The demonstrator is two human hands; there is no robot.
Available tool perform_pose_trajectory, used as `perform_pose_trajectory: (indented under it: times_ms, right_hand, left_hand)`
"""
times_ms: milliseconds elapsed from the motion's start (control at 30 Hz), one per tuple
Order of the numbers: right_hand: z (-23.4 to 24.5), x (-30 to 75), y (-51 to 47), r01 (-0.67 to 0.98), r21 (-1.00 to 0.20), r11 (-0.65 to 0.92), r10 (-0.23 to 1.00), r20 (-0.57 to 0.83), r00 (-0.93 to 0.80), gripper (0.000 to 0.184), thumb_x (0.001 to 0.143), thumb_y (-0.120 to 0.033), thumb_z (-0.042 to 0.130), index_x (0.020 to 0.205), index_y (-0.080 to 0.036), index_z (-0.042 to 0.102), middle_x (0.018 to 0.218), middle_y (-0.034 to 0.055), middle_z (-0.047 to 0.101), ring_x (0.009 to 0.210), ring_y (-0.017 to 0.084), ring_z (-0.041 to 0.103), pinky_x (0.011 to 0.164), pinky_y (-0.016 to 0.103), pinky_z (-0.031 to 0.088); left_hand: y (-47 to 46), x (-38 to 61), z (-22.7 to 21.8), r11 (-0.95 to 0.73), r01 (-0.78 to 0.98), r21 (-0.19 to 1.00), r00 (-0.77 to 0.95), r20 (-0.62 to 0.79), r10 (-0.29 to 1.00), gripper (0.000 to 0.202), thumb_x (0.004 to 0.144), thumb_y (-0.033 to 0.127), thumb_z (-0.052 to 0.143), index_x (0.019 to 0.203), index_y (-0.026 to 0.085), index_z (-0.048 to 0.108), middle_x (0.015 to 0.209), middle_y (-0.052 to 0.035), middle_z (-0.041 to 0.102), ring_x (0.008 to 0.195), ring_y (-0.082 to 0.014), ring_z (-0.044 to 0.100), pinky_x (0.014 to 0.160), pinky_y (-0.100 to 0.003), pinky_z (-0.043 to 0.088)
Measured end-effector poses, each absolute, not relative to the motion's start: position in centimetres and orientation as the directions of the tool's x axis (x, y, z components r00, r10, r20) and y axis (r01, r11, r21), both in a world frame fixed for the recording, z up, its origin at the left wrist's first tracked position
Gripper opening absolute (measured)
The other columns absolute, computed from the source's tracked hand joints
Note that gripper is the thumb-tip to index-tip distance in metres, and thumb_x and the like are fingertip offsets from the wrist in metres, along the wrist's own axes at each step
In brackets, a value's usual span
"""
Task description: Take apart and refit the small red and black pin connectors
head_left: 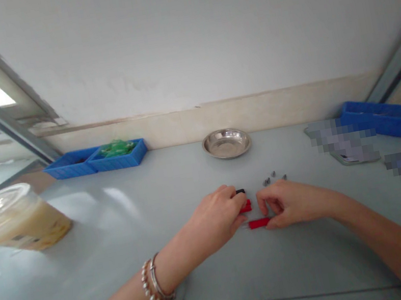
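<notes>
Your left hand [215, 218] is curled nearly shut, its fingertips closed on a short red piece [246, 208] with a black piece [240, 191] showing just above it at the fingertips. The fingers hide most of both, so you can't see whether the two are joined.

Your right hand [291, 201] is half curled and faces the left across a narrow gap. Its fingertips are at the end of a red bar [259, 223] lying on the table [135, 265], just below the short red piece. You can't tell whether that hand has a firm grip on the bar or is only touching it.

Just beyond your hands, a few small grey metal parts [273, 177] lie scattered on the table, too small to name exactly. Your left wrist wears beaded bracelets [156, 282].

Farther out, a steel dish [226, 143] sits at the back edge of the table. To its left are two blue trays [71, 165] side by side, the nearer one to the dish holding green bags [117, 148]. Another blue tray [383, 118] sits at the right, beyond blurred patches that hide what lies there. At the far left, a plastic cup [14, 219] with a lid and pale drink lies tilted on the table.
</notes>
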State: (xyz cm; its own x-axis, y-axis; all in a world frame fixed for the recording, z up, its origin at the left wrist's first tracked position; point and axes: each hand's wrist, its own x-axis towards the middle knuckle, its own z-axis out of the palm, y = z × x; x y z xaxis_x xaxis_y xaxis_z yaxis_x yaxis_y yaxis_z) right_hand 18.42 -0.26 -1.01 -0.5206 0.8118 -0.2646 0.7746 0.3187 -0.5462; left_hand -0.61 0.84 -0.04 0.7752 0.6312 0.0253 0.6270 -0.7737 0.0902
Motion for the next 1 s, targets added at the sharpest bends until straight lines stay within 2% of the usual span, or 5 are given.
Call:
perform_pose_trajectory:
  times_ms: [233,533,800,1000]
  right_hand:
    - [-1.17,18.51,-0.2,0.75,-0.581,0.316,0.797,-0.267,-0.542,0.017,0.066,-0.029,0.056,0.071,-0.013,0.056,0.056,-0.0025,0.048,0.048,0.002,0.038,0.044,0.013,0.024]
    - [-1.01,18.44,-0.24,0.764,-0.561,0.32,0.795,-0.279,-0.538,0.015,0.066,-0.027,0.055,0.071,-0.013,0.056,0.056,-0.0029,0.049,0.048,0.002,0.038,0.044,0.013,0.026]
    - [-1.13,18.1,-0.25,0.741,-0.596,0.309,0.813,-0.238,-0.531,0.015,0.069,-0.028,0.052,0.071,-0.013,0.055,0.056,-0.0031,0.049,0.047,0.001,0.037,0.044,0.013,0.024]
    - [-0.96,18.8,0.16,0.758,-0.59,0.277,0.856,-0.206,-0.474,0.034,0.065,-0.045,0.057,0.081,-0.015,0.056,0.057,-0.0032,0.048,0.049,0.003,0.038,0.046,0.014,0.026]
  left_hand:
    - [0.75,-0.51,0.26,-0.744,0.668,0.022,0.743,0.039,0.669,0.016,0.077,0.029,0.049,0.083,0.015,0.054,0.079,-0.0031,0.052,0.065,-0.0107,0.051,0.056,-0.021,0.039]
    - [0.71,-0.62,0.33,-0.721,0.693,-0.023,0.721,-0.002,0.693,0.017,0.077,0.031,0.049,0.079,0.016,0.057,0.078,-0.0032,0.054,0.063,-0.0125,0.053,0.054,-0.023,0.039]
    - [0.44,-0.34,0.74,-0.695,0.719,0.0,0.691,0.104,0.715,0.022,0.082,0.03,0.04,0.084,0.016,0.056,0.08,-0.0031,0.053,0.065,-0.0115,0.051,0.056,-0.023,0.04]
    - [0.59,-0.29,0.66,-0.692,0.718,0.076,0.67,0.19,0.717,0.017,0.079,0.027,0.045,0.083,0.015,0.057,0.08,-0.0034,0.053,0.073,-0.0114,0.05,0.065,-0.024,0.043]
